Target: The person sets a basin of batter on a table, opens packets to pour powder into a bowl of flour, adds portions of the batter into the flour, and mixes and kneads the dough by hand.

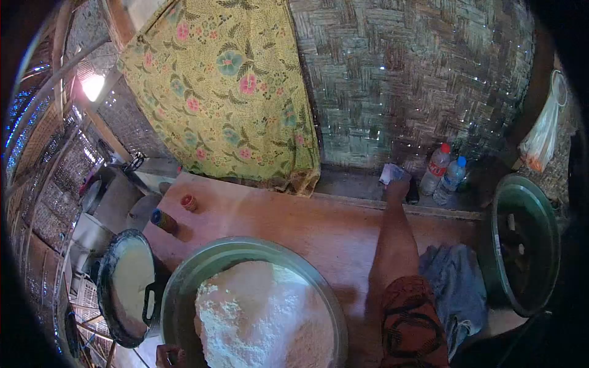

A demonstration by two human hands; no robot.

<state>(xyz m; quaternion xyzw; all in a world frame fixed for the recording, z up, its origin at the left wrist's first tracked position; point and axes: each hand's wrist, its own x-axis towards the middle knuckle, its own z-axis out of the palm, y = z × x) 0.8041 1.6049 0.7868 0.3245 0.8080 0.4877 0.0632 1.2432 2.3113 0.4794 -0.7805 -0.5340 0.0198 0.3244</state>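
My right arm reaches across the table to the ledge by the wall. There my right hand is closed on a small white packet, whose exact kind is unclear. Just right of that hand stand two plastic bottles, one with a red cap and one with a blue cap. At the bottom edge, my left hand shows only in part, its fingers curled at the left rim of a large green basin. A heap of whitish, crumbly powder fills much of the basin.
Left of the basin sits a black pan holding pale liquid or batter. A small red container and a dark jar stand on the wooden table. On the right are a grey-blue cloth and another green tub.
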